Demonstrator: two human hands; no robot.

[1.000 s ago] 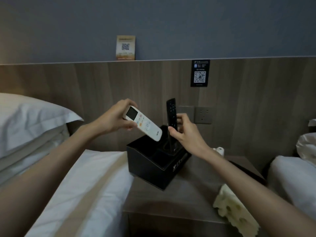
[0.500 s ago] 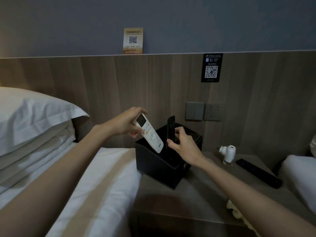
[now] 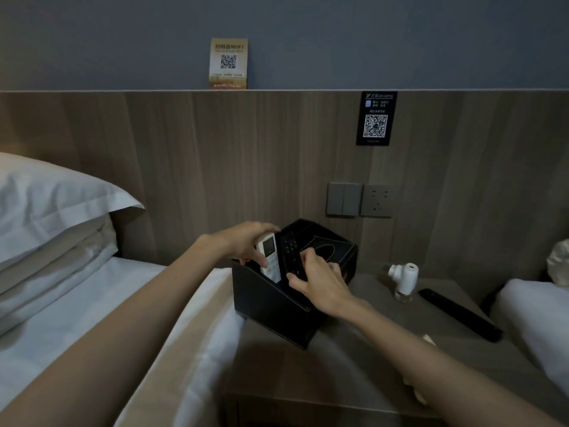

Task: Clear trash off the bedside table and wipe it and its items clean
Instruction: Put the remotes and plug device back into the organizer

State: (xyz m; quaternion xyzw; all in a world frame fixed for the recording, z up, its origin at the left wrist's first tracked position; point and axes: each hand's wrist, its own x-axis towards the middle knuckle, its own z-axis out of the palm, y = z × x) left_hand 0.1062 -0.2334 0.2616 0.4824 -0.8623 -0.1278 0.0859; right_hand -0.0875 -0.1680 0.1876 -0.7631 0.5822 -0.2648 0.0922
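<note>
A wooden bedside table (image 3: pixel 354 374) stands between two white beds. Toward its 10 o'clock corner sits a black box (image 3: pixel 271 306) with open compartments. The left hand (image 3: pixel 243 241) curls its fingers round the top of a white remote (image 3: pixel 270 257), which stands nearly upright in the box's front compartment. Just beside it, at 3 o'clock, the right hand (image 3: pixel 323 285) pinches a black remote (image 3: pixel 291 251) standing in the box. At 3 o'clock of the box, a white plug-in device (image 3: pixel 404 277) and a long dark handset (image 3: pixel 458 314) rest on the table.

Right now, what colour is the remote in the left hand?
White; the remote shows best in head view.
</note>
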